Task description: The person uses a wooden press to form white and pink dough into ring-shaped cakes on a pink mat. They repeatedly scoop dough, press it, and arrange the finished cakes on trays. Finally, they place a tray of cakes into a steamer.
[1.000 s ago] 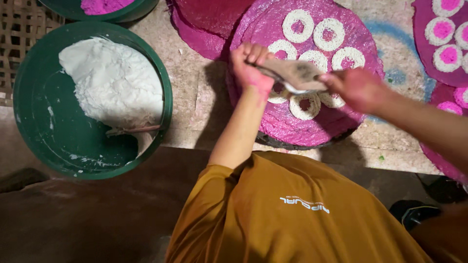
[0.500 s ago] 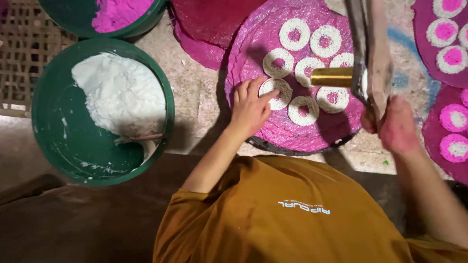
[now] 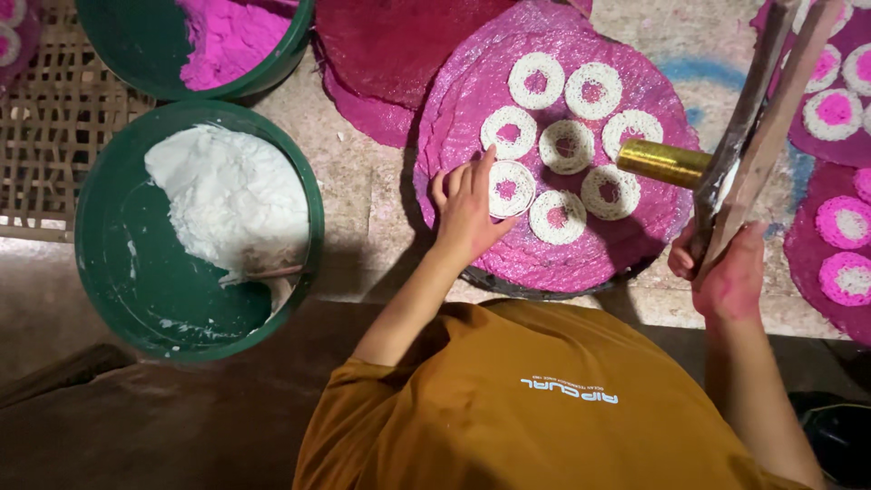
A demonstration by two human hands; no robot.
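Observation:
A round pink woven tray (image 3: 472,100) carries several white noodle rings with pink centres. My left hand (image 3: 467,213) lies flat on the tray's near left part, fingers spread, fingertips touching the nearest ring (image 3: 511,189). My right hand (image 3: 726,272), stained pink, grips the two long wooden handles of a press (image 3: 753,136) at the tray's right edge. The press's brass cylinder (image 3: 662,163) points left over the tray, just beside a ring (image 3: 611,191).
A green tub (image 3: 109,290) at the left holds white dough (image 3: 227,200) and a stick. A second green tub (image 3: 272,68) behind it holds pink dough. More pink trays with filled rings (image 3: 839,236) lie at the right. A woven mat (image 3: 45,136) is at the far left.
The press has gone from over the tray's middle to its right edge, handles raised. My left hand let go of it and dropped onto the tray beside the nearest ring.

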